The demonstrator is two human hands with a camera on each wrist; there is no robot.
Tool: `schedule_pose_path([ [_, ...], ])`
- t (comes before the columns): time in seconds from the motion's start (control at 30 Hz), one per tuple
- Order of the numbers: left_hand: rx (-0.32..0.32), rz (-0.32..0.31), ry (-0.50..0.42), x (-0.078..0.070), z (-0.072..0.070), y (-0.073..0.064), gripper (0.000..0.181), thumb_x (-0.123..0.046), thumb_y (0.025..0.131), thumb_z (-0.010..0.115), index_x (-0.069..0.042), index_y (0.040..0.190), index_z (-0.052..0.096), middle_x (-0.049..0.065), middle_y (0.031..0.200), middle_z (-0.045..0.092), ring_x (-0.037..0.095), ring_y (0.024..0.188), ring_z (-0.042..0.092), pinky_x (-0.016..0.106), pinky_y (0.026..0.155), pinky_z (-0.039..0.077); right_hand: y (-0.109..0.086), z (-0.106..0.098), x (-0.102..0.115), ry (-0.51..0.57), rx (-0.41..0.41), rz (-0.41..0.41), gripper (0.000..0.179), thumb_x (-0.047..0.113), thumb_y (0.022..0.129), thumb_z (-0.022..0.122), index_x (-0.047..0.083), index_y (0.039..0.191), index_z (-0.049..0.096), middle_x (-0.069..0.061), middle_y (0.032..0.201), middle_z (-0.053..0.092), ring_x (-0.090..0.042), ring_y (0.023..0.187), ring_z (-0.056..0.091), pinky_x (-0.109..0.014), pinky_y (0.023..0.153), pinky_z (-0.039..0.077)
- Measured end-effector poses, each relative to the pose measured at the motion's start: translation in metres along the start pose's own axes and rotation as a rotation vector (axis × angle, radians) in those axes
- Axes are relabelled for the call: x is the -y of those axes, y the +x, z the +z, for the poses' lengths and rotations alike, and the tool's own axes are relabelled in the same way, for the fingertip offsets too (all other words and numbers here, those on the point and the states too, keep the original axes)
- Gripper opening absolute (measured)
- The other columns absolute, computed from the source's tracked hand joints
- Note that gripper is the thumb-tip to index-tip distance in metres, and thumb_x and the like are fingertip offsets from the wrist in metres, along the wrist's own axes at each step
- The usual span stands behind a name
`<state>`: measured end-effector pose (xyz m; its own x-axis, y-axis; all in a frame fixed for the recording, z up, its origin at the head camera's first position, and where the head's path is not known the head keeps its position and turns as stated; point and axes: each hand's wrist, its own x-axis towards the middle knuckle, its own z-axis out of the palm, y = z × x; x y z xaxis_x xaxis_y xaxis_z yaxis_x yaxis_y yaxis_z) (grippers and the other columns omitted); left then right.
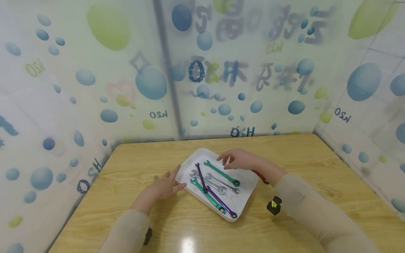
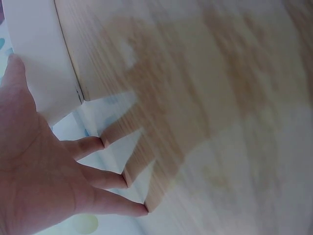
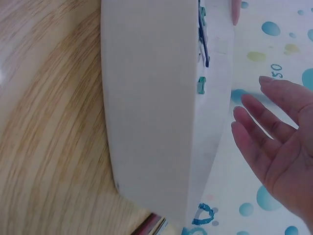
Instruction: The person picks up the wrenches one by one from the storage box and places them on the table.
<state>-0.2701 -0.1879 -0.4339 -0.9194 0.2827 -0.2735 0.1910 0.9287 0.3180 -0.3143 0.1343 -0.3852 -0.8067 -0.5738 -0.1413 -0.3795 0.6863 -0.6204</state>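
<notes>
A white tray (image 1: pixel 243 207) sits at an angle on the table, holding several wrenches. Near its far side lies a green wrench (image 1: pixel 221 173); beside it are a slim silver wrench (image 1: pixel 221 182) and a wider silver wrench (image 1: pixel 213 185). A second green wrench (image 1: pixel 205 196), a purple wrench (image 1: pixel 223 203) and a dark purple wrench (image 1: pixel 200 176) overlap near the left side. My left hand (image 1: pixel 162 184) spreads its fingers at the tray's left corner, fingertips on the table and thumb at the tray wall. Over the far right side hovers my right hand (image 1: pixel 242 160), fingers loosely bent, holding nothing.
Partly hidden behind the tray and my right forearm lies a red-handled object (image 1: pixel 261 176). The wooden table (image 1: pixel 294 154) meets walls hung with dotted, lettered sheeting (image 1: pixel 209 105) at the back and both sides.
</notes>
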Motion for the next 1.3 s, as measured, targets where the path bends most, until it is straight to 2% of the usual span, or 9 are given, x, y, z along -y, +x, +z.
schedule_pose_path([
  [0.33,-0.005,-0.005,0.007,-0.002,-0.004,0.0,0.085,-0.059,0.097,0.047,-0.017,0.158,0.006,0.034,0.15,0.028,0.057,0.136,0.023,0.072,0.106,0.005,0.02,0.007,0.013,-0.022,0.067,-0.002,0.037,0.014,0.093,0.068,0.012,0.129,0.063,0.003,0.101,0.064,-0.013,0.086,0.06,-0.029,0.072,0.053],
  [0.6,0.003,-0.004,-0.006,-0.002,-0.003,-0.001,0.086,-0.061,0.095,0.047,-0.017,0.158,0.007,0.036,0.149,0.027,0.062,0.133,0.021,0.075,0.103,0.01,0.035,0.016,0.02,-0.022,0.111,-0.022,0.037,0.013,0.093,0.068,0.01,0.13,0.063,0.004,0.1,0.064,-0.014,0.086,0.06,-0.028,0.069,0.053],
  [0.7,-0.003,0.014,0.0,-0.003,-0.004,-0.001,0.086,-0.06,0.096,0.047,-0.015,0.158,0.007,0.037,0.148,0.028,0.058,0.135,0.023,0.073,0.105,0.009,0.037,0.016,0.025,-0.016,0.113,-0.025,0.037,0.011,0.093,0.067,0.008,0.13,0.063,0.003,0.099,0.064,-0.015,0.085,0.06,-0.028,0.068,0.053],
  [0.83,-0.011,0.014,-0.002,-0.004,-0.005,-0.002,0.085,-0.06,0.096,0.046,-0.015,0.158,0.008,0.037,0.148,0.028,0.062,0.132,0.023,0.074,0.104,0.011,0.043,0.016,0.027,-0.024,0.112,-0.022,0.038,0.012,0.093,0.067,0.01,0.13,0.063,0.004,0.099,0.064,-0.014,0.086,0.06,-0.029,0.07,0.054],
  [1.0,-0.011,0.003,-0.005,-0.005,-0.006,-0.004,0.086,-0.061,0.096,0.046,-0.015,0.158,0.009,0.038,0.148,0.028,0.067,0.129,0.021,0.076,0.102,0.013,0.053,0.019,0.027,-0.045,0.129,-0.005,0.038,0.013,0.092,0.068,0.011,0.13,0.063,0.003,0.1,0.063,-0.013,0.084,0.059,-0.029,0.071,0.054],
  [1.2,-0.012,-0.017,-0.016,-0.004,-0.003,-0.004,0.085,-0.061,0.096,0.047,-0.017,0.158,0.009,0.037,0.148,0.027,0.069,0.128,0.018,0.077,0.1,0.014,0.068,0.028,0.022,-0.118,0.153,0.033,0.034,0.014,0.092,0.068,0.016,0.127,0.066,0.004,0.1,0.063,-0.011,0.082,0.059,-0.027,0.071,0.052],
  [1.3,-0.015,-0.023,-0.019,-0.002,-0.001,-0.003,0.086,-0.062,0.095,0.046,-0.018,0.158,0.009,0.037,0.148,0.027,0.068,0.129,0.018,0.078,0.099,0.014,0.072,0.032,0.023,-0.118,0.163,0.046,0.034,0.015,0.092,0.068,0.017,0.126,0.066,0.004,0.098,0.063,-0.011,0.081,0.06,-0.027,0.072,0.052],
])
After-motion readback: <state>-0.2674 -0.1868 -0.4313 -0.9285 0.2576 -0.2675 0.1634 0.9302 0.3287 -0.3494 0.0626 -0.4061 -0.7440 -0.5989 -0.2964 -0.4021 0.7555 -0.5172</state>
